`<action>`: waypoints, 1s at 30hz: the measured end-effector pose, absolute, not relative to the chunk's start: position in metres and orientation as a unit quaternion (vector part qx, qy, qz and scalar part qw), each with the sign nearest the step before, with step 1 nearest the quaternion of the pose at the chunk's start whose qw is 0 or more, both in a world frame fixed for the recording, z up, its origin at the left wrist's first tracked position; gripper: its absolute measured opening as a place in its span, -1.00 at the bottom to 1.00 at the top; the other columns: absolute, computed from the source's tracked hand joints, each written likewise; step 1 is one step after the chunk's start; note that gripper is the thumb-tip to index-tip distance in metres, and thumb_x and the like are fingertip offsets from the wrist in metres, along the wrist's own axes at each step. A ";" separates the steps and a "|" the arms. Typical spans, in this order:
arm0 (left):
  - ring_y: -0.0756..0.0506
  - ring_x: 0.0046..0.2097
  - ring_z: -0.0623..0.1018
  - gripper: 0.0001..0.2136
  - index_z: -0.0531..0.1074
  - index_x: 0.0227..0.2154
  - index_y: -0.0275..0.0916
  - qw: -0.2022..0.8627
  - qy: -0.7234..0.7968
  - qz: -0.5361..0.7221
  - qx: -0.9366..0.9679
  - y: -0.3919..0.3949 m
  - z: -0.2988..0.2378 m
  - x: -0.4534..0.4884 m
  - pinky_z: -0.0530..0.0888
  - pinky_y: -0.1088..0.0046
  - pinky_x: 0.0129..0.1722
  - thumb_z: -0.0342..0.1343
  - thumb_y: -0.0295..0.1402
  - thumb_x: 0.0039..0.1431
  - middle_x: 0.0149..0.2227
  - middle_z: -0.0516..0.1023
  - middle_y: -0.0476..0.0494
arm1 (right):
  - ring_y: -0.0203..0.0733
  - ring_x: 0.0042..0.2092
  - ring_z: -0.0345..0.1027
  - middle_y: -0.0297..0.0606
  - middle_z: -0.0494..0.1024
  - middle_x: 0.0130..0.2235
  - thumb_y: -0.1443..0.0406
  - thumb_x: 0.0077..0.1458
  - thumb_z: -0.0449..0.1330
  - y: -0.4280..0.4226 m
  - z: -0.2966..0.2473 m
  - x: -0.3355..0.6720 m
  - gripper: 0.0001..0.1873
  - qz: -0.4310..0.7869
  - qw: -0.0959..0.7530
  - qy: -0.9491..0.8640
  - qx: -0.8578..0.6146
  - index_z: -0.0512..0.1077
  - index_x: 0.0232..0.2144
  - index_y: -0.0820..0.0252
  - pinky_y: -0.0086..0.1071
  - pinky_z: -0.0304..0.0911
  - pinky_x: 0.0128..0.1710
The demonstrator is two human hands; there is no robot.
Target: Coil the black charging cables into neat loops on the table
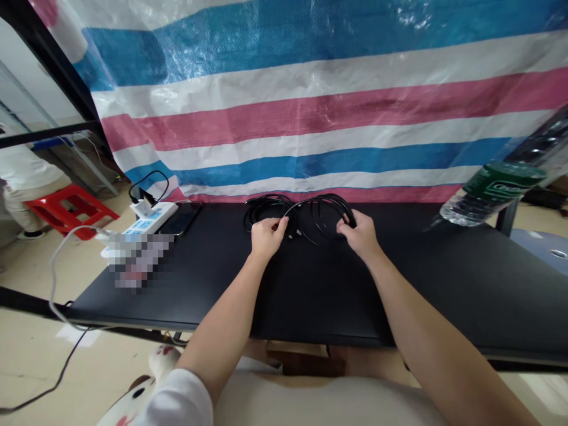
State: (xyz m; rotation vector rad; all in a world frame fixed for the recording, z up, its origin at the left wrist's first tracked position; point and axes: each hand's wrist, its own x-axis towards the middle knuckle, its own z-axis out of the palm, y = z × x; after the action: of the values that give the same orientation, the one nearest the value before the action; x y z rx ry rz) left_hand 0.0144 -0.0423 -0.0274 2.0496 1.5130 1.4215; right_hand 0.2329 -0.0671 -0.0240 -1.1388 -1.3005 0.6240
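Power strip (148, 222) left on table (319, 296), cables (341, 203) between, bottle (492, 189) right, sheet (310, 112) behind

It looks like a makeshift workroom: a black table (310, 296), power strip (154, 220), hanging striped sheet (310, 112) and red stool (66, 199).

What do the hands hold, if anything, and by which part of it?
A black cable: the right hand grips its coiled loops at their right side; the left hand pinches a strand at their left.
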 end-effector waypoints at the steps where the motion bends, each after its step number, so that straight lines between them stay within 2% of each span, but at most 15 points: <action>1: 0.04 -0.58 0.38 -0.76 0.61 -0.48 -0.21 0.124 0.507 0.483 0.703 -0.044 -0.028 0.016 0.32 0.50 -0.45 0.13 -0.21 0.12 -0.67 0.41 0.03 | -0.38 -0.63 -0.01 -0.52 0.13 -0.72 0.17 -0.21 0.30 -0.067 -0.023 0.232 -0.67 0.316 0.619 -0.539 -0.476 0.19 -0.66 0.08 -0.40 -0.01 -0.60; 3: 0.03 -0.58 0.41 -0.77 0.63 -0.30 -0.19 0.149 0.482 0.480 0.718 -0.046 -0.028 0.019 0.38 0.50 -0.39 0.13 -0.22 0.13 -0.67 0.44 0.05 | -0.39 -0.69 -0.12 -0.57 -0.01 -0.76 0.08 -0.17 0.31 -0.068 -0.021 0.229 -0.62 0.427 0.626 -0.496 -0.424 0.18 -0.65 0.06 -0.42 -0.09 -0.66; 6: 0.02 -0.57 0.43 -0.70 0.60 -0.16 -0.19 0.182 0.437 0.480 0.738 -0.050 -0.028 0.021 0.43 0.48 -0.35 0.06 -0.18 0.19 -0.65 0.47 0.05 | -0.38 -0.70 -0.20 -0.58 -0.13 -0.78 -0.04 -0.13 0.29 -0.071 -0.020 0.225 -0.49 0.551 0.596 -0.475 -0.341 0.10 -0.69 0.05 -0.43 -0.13 -0.69; 9: 0.00 -0.54 0.45 -0.65 0.60 -0.22 -0.22 0.218 0.395 0.488 0.747 -0.053 -0.027 0.022 0.43 0.47 -0.38 0.01 -0.11 0.21 -0.61 0.50 0.00 | -0.37 -0.68 -0.22 -0.55 -0.16 -0.77 -0.08 -0.10 0.28 -0.073 -0.020 0.220 -0.39 0.595 0.582 -0.467 -0.299 -0.01 -0.72 0.07 -0.44 -0.14 -0.70; 12: -0.03 -0.45 0.51 -0.66 0.57 -0.33 -0.25 0.274 0.355 0.497 0.743 -0.055 -0.026 0.024 0.44 0.45 -0.36 0.11 -0.05 0.10 -0.49 0.57 -0.07 | -0.36 -0.68 -0.20 -0.53 -0.15 -0.77 -0.11 -0.08 0.25 -0.071 -0.024 0.214 -0.36 0.592 0.582 -0.469 -0.302 -0.05 -0.73 0.07 -0.43 -0.11 -0.70; 15: -0.01 -0.52 0.48 -0.66 0.48 -0.47 -0.24 0.359 0.362 0.491 0.707 -0.056 -0.024 0.028 0.42 0.47 -0.45 0.12 -0.02 0.08 -0.55 0.53 -0.05 | -0.33 -0.66 -0.09 -0.50 -0.03 -0.74 -0.18 -0.04 0.17 -0.067 -0.030 0.208 -0.38 0.502 0.599 -0.490 -0.385 -0.02 -0.71 0.05 -0.39 -0.04 -0.66; 17: 0.02 -0.60 0.41 -0.62 0.39 -0.59 -0.22 0.388 0.388 0.498 0.672 -0.056 -0.024 0.030 0.37 0.50 -0.54 0.07 -0.01 0.11 -0.67 0.43 0.01 | -0.30 -0.63 0.02 -0.46 0.09 -0.72 -0.18 -0.02 0.14 -0.065 -0.033 0.205 -0.41 0.356 0.601 -0.521 -0.490 0.03 -0.70 0.05 -0.36 0.04 -0.59; 19: 0.03 -0.65 0.36 -0.59 0.32 -0.65 -0.20 0.386 0.409 0.524 0.640 -0.055 -0.023 0.031 0.32 0.51 -0.58 0.07 0.01 0.11 -0.74 0.34 0.06 | -0.24 -0.57 0.14 -0.39 0.19 -0.68 -0.12 0.03 0.11 -0.065 -0.034 0.203 -0.47 0.195 0.560 -0.549 -0.589 0.07 -0.69 0.05 -0.32 0.11 -0.49; 21: 0.05 -0.66 0.33 -0.59 0.32 -0.65 -0.20 0.374 0.419 0.555 0.614 -0.055 -0.023 0.031 0.30 0.52 -0.59 0.12 0.03 0.05 -0.75 0.29 0.09 | -0.16 -0.51 0.24 -0.33 0.26 -0.65 -0.02 0.07 0.09 -0.065 -0.034 0.202 -0.56 0.099 0.488 -0.568 -0.655 0.10 -0.67 0.05 -0.29 0.13 -0.42; 23: 0.06 -0.66 0.32 -0.61 0.36 -0.63 -0.20 0.356 0.423 0.581 0.597 -0.054 -0.023 0.028 0.28 0.51 -0.59 0.17 0.04 -0.01 -0.74 0.26 0.11 | -0.10 -0.47 0.28 -0.30 0.28 -0.64 0.06 0.08 0.06 -0.065 -0.034 0.202 -0.64 0.072 0.424 -0.584 -0.689 0.12 -0.64 0.04 -0.27 0.13 -0.39; 25: 0.04 -0.61 0.34 -0.61 0.39 -0.62 -0.21 0.329 0.420 0.603 0.592 -0.051 -0.024 0.024 0.31 0.50 -0.56 0.14 0.03 0.02 -0.70 0.29 0.08 | -0.07 -0.46 0.31 -0.27 0.30 -0.63 0.10 0.08 0.04 -0.065 -0.036 0.202 -0.68 0.073 0.401 -0.601 -0.688 0.13 -0.63 0.04 -0.26 0.15 -0.37; 28: -0.02 -0.45 0.48 -0.59 0.40 -0.62 -0.21 0.261 0.464 0.625 0.571 -0.043 -0.026 0.014 0.43 0.44 -0.37 -0.07 -0.08 0.22 -0.58 0.42 -0.04 | -0.05 -0.46 0.32 -0.24 0.32 -0.62 0.10 0.10 -0.02 -0.064 -0.040 0.205 -0.68 0.079 0.443 -0.617 -0.645 0.14 -0.64 0.02 -0.22 0.18 -0.34; 30: -0.09 -0.25 0.55 -0.67 0.46 -0.53 -0.19 0.192 0.559 0.612 0.525 -0.037 -0.026 0.006 0.46 0.37 -0.18 -0.09 -0.19 0.24 -0.40 0.52 -0.12 | -0.06 -0.47 0.30 -0.25 0.31 -0.62 0.07 0.10 -0.04 -0.064 -0.042 0.206 -0.66 0.086 0.477 -0.617 -0.620 0.15 -0.65 0.01 -0.22 0.20 -0.35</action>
State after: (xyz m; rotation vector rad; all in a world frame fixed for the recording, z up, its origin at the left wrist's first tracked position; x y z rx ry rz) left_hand 0.0061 -0.0368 -0.0263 1.4745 1.5695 1.7189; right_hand 0.2057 -0.0645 -0.0423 -1.5147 -1.5074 0.2097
